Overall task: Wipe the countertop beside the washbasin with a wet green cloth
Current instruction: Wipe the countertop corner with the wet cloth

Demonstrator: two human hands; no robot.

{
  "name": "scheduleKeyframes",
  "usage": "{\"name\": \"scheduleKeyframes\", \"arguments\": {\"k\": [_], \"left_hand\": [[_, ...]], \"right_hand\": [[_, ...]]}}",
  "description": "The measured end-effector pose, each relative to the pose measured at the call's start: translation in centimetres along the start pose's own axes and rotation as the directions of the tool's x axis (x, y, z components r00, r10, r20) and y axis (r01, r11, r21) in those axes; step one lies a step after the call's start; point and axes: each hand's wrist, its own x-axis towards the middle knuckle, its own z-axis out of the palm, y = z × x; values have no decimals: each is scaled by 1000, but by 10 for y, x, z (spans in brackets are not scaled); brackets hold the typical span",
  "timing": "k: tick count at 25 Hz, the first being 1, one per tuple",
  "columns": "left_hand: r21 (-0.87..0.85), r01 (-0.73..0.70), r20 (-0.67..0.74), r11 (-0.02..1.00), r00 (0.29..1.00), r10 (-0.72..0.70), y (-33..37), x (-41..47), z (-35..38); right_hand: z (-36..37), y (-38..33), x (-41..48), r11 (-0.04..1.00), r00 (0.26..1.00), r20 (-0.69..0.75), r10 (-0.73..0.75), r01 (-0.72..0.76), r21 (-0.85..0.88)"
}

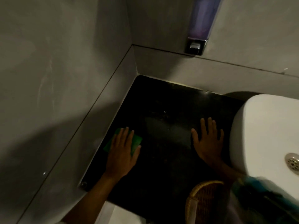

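A dark stone countertop [165, 123] fills the corner between two grey walls, left of a white washbasin [265, 131]. My left hand [121, 152] lies flat, fingers spread, pressing a green cloth [136, 139] onto the counter near the left wall; most of the cloth is hidden under the palm. My right hand [208, 141] rests flat and empty on the counter, just beside the basin's rounded side.
A soap dispenser [199, 28] hangs on the back wall above the counter. A wicker basket [205, 202] stands at the counter's front edge by my right forearm. The basin's metal drain [292, 162] shows at the far right. Grey walls close off the left and back.
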Motion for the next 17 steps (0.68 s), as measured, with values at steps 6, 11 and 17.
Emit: {"name": "scheduleKeyframes", "arguments": {"k": [6,11,17], "left_hand": [[-2,123,-16,992,992,-123,-6,99,-1],[7,153,-48,988,987,-152,37,176,10],[-7,-167,51,986,985,167,107,138,34]], "right_hand": [[14,-5,-4,1000,995,-94,19,-21,-17],[21,-2,2,1000,990,-139,28,-27,12],[20,-1,5,998,980,-198,29,-16,66]]}}
